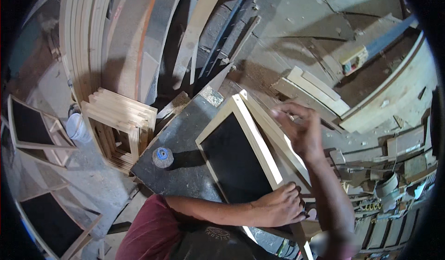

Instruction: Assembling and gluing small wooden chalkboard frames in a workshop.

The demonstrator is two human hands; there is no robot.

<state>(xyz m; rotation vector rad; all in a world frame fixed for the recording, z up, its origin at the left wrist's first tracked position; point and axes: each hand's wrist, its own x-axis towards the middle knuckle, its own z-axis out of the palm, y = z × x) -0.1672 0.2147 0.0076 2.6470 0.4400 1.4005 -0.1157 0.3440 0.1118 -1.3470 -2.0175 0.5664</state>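
A light wooden frame with a black panel [234, 160] stands tilted on the dark worktable in front of me. Behind its right rail, a second wooden frame [271, 130] spreads away at an angle, joined or close at the top. My left hand [278, 206] reaches across from the left, its fingers closed over the near end of the panelled frame's rail. Above the second frame's rail, my right hand [301, 128] is raised with finger and thumb curled together in a pinch. Whatever small thing it may hold cannot be made out.
On the dark worktable [185, 186] stands a clear bottle with a blue cap [162, 156]. Stacked wooden frames [120, 107] are left of it, beside a white bucket [78, 127]. More black-panelled frames [32, 123] stand far left. Boards lean behind; wood scraps [412, 149] lie right.
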